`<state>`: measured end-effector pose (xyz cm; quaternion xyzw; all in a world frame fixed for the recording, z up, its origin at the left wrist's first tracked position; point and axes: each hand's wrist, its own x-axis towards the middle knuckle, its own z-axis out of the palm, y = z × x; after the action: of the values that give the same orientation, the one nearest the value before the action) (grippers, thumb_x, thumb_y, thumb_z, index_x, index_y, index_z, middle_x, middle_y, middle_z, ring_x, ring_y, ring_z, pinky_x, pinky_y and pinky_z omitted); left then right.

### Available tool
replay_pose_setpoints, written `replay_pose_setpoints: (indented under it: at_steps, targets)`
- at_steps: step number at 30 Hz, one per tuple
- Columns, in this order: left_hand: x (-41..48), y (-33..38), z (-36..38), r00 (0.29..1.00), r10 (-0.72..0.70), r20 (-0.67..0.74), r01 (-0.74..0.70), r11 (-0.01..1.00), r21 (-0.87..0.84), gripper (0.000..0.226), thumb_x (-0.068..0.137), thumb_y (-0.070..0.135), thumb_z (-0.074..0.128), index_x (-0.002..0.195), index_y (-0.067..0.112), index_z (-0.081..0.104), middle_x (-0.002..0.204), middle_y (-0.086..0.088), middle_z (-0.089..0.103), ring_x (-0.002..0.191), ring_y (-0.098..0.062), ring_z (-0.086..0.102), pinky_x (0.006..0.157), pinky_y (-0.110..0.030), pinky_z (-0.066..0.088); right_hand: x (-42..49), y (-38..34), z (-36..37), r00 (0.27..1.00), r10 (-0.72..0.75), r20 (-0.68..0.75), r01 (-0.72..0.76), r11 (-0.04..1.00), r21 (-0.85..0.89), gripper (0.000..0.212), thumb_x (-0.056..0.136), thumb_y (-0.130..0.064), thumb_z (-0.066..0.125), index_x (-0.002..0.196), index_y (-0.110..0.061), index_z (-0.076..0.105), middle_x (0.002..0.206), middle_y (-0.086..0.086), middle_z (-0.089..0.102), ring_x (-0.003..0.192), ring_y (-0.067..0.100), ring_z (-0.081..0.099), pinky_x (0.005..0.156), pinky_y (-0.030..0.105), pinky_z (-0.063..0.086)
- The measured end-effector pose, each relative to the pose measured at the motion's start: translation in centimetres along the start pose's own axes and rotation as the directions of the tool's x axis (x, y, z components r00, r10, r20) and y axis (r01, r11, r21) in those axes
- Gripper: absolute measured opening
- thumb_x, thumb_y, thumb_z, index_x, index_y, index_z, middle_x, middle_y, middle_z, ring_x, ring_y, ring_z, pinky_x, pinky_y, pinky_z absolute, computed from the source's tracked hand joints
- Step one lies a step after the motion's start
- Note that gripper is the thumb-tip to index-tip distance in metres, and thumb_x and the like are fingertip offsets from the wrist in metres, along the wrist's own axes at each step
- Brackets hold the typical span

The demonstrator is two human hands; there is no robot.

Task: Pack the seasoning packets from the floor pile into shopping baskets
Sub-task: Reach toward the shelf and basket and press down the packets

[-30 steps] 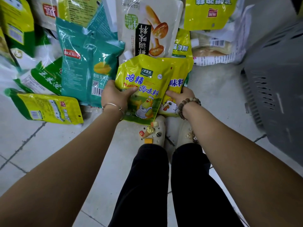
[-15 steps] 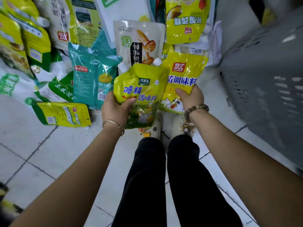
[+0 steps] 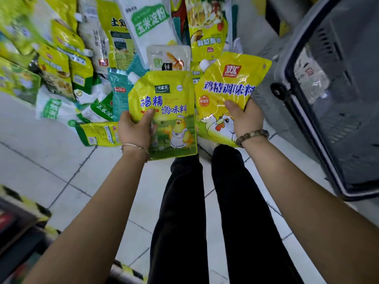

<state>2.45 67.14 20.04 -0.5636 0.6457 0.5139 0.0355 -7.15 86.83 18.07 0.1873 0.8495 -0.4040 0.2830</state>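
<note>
Closest to us are black trousers (image 3: 184,201) over the tiled floor (image 3: 51,152), with both arms stretched out ahead. Our left hand (image 3: 134,128) grips the chick pouch (image 3: 170,111) by its lower left edge, thumb curled across the front and fingers behind. Our right hand (image 3: 246,117) does the same with the hen pouch (image 3: 227,78), thumb on the print and fingers wrapped round its right side. Both pouches are up off the floor, side by side and about touching, with the spouts at their top left corners.

The grey shopping basket (image 3: 352,150) sits just to our right. We can see into it, and something clear-wrapped lies inside. So the job now looks like a swing to the right.

Our tip: send the hen pouch in first, since it's nearest the rim. Lay it flat rather than dropping it spout-down, then bring the chick pouch across on top. These bags look slick and floppy, so don't let go until they're well past the rim. Beyond all that, the floor pile (image 3: 92,64) is far from done.
</note>
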Motion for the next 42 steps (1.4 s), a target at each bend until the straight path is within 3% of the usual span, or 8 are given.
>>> replay_pose_setpoints:
  at_steps: [3, 6, 10, 15, 20, 26, 31, 42]
  targets:
    - [-2.2, 2.7, -1.3, 0.998, 0.056, 0.018, -0.056, 0.998, 0.016, 0.028, 0.087, 0.011, 0.065, 0.069, 0.016, 0.044, 0.044, 0.013, 0.053, 0.038, 0.008, 0.047, 0.041, -0.006, 0.034, -2.2, -1.7, -2.6, 1.0, -0.024, -0.008, 0.024, 1.0, 0.014, 0.025, 0.088, -0.03, 0.063, 0.104, -0.01, 0.061, 0.096, -0.002, 0.063, 0.082, 0.01, 0.057, 0.06, 0.007, 0.038]
    - [-4.0, 4.7, -2.3, 0.992, 0.127, 0.011, -0.127, 0.99, 0.063, 0.027, 0.086, 0.015, 0.067, 0.068, 0.016, 0.046, 0.054, 0.011, 0.053, 0.041, 0.007, 0.047, 0.046, -0.01, 0.039, -4.1, -2.9, -5.4, 0.999, -0.019, -0.044, 0.021, 0.998, 0.054, 0.027, 0.089, -0.029, 0.062, 0.105, -0.008, 0.061, 0.097, 0.001, 0.064, 0.088, 0.017, 0.06, 0.073, 0.023, 0.044]
    - [-5.5, 6.5, -2.4, 0.984, 0.174, 0.036, -0.177, 0.972, 0.156, 0.023, 0.082, 0.032, 0.069, 0.071, 0.023, 0.052, 0.068, 0.0, 0.058, 0.063, -0.018, 0.053, 0.063, -0.039, 0.05, -5.7, -3.3, -9.6, 0.991, -0.034, -0.131, 0.047, 0.994, 0.098, 0.036, 0.084, -0.033, 0.064, 0.1, -0.001, 0.062, 0.09, 0.004, 0.063, 0.085, 0.022, 0.06, 0.076, 0.031, 0.046]
    - [-8.7, 10.2, 0.9, 0.956, 0.252, 0.148, -0.276, 0.944, 0.182, 0.024, 0.086, 0.023, 0.066, 0.069, 0.021, 0.049, 0.064, 0.006, 0.053, 0.054, 0.001, 0.048, 0.05, -0.009, 0.037, -6.9, -1.8, -15.3, 0.967, -0.013, -0.255, 0.048, 0.99, 0.134, 0.051, 0.076, -0.041, 0.06, 0.082, 0.009, 0.059, 0.073, 0.01, 0.058, 0.069, 0.018, 0.052, 0.064, 0.03, 0.04]
    - [-11.4, 13.2, 6.5, 0.922, 0.303, 0.239, -0.353, 0.913, 0.205, 0.019, 0.086, 0.023, 0.066, 0.076, 0.013, 0.053, 0.063, 0.004, 0.053, 0.048, 0.006, 0.048, 0.048, -0.008, 0.035, -7.2, 0.6, -21.1, 0.919, 0.161, -0.36, -0.056, 0.957, 0.284, 0.032, 0.078, -0.033, 0.068, 0.074, -0.003, 0.061, 0.068, 0.006, 0.059, 0.064, 0.017, 0.053, 0.064, 0.032, 0.044]
    - [-13.6, 14.9, 14.2, 0.887, 0.326, 0.327, -0.405, 0.89, 0.21, 0.05, 0.069, 0.06, 0.06, 0.069, 0.012, 0.047, 0.063, -0.022, 0.055, 0.056, -0.04, 0.056, 0.054, -0.054, 0.05, -6.1, 4.7, -27.4, 0.854, 0.265, -0.449, -0.113, 0.935, 0.337, 0.029, 0.087, -0.022, 0.065, 0.061, -0.021, 0.052, 0.055, -0.011, 0.055, 0.049, -0.001, 0.045, 0.056, 0.026, 0.038]
    - [-16.3, 16.5, 20.2, 0.866, 0.33, 0.375, -0.447, 0.847, 0.286, 0.04, 0.087, 0.026, 0.064, 0.061, 0.015, 0.035, 0.04, 0.005, 0.044, 0.038, -0.007, 0.042, 0.048, -0.025, 0.037, -3.6, 7.9, -30.3, 0.807, 0.343, -0.481, -0.159, 0.91, 0.382, 0.038, 0.087, -0.026, 0.064, 0.059, -0.009, 0.045, 0.055, 0.002, 0.045, 0.053, 0.015, 0.038, 0.05, 0.026, 0.029]
    - [-14.3, 15.0, 31.3, 0.792, 0.339, 0.507, -0.567, 0.715, 0.409, 0.025, 0.085, 0.03, 0.066, 0.077, 0.01, 0.055, 0.057, 0.007, 0.049, 0.049, -0.005, 0.048, 0.049, -0.025, 0.032, 4.4, 14.0, -31.6, 0.781, 0.47, -0.41, -0.351, 0.875, 0.334, 0.036, 0.085, -0.034, 0.066, 0.079, 0.001, 0.058, 0.075, 0.011, 0.055, 0.072, 0.023, 0.051, 0.063, 0.029, 0.034]
